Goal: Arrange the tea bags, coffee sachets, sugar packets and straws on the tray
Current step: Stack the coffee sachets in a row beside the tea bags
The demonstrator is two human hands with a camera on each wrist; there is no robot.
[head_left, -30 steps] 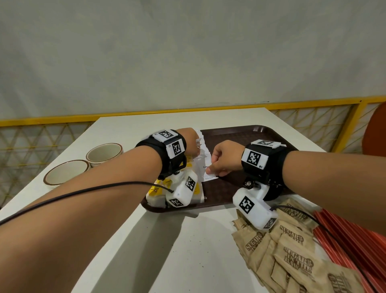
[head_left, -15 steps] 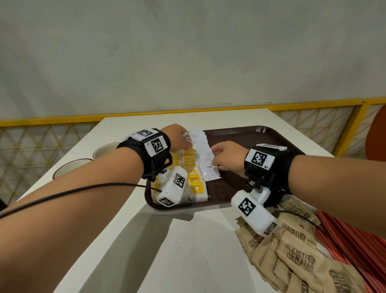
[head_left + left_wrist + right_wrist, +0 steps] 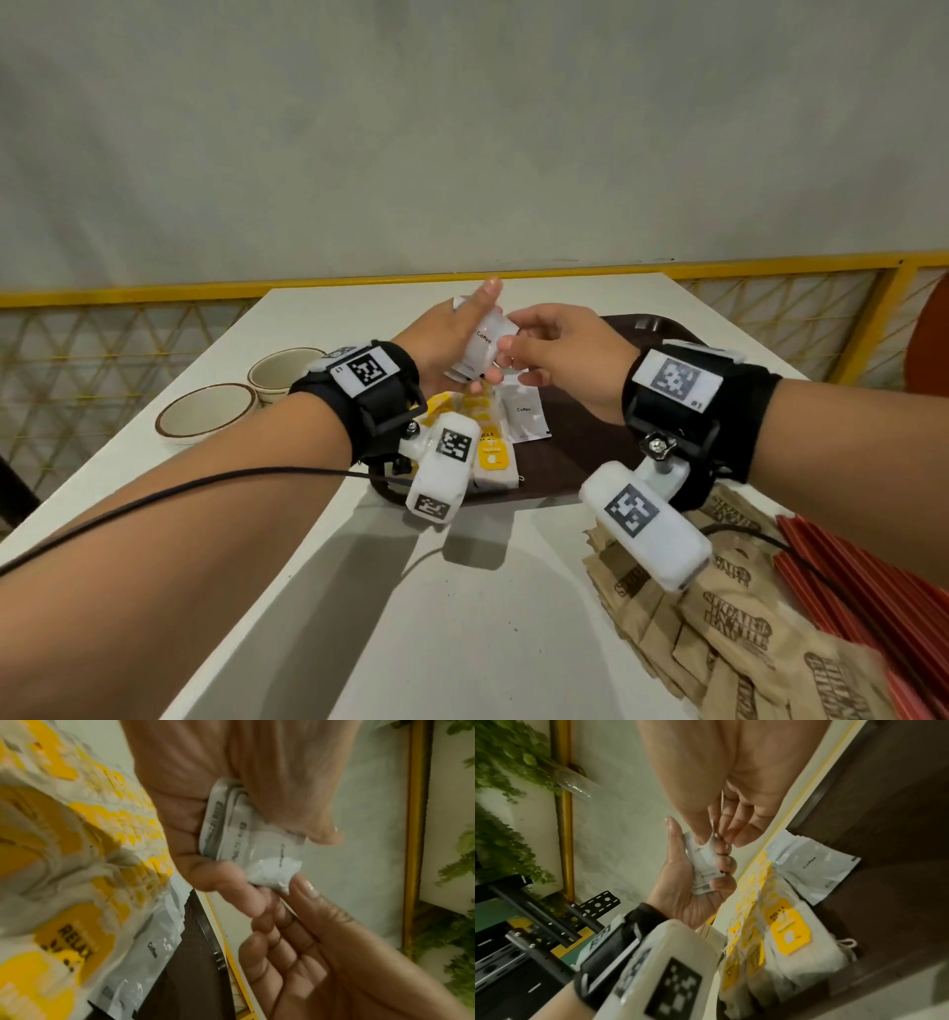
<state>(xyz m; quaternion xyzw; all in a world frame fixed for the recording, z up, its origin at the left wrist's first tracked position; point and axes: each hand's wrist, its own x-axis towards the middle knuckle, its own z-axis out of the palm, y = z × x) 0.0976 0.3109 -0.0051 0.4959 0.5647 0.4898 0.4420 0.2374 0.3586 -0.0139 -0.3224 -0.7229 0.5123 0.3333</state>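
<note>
Both hands meet above the dark brown plastic tray [image 3: 606, 452]. Left hand [image 3: 441, 344] grips a stack of white coffee sachets [image 3: 482, 344], long axis upright, tilted slightly right. Right hand [image 3: 570, 354] fingers pinch the front sachet's edge.

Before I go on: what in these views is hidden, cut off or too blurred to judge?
- Coffee sachets: how many are in the stack; head view, both hands cover it.
- Straws: cut off by the right edge and arm, head view.
- Tea bags: motion-blurred, left wrist view.
- Tray: far part hidden behind the right hand.
</note>
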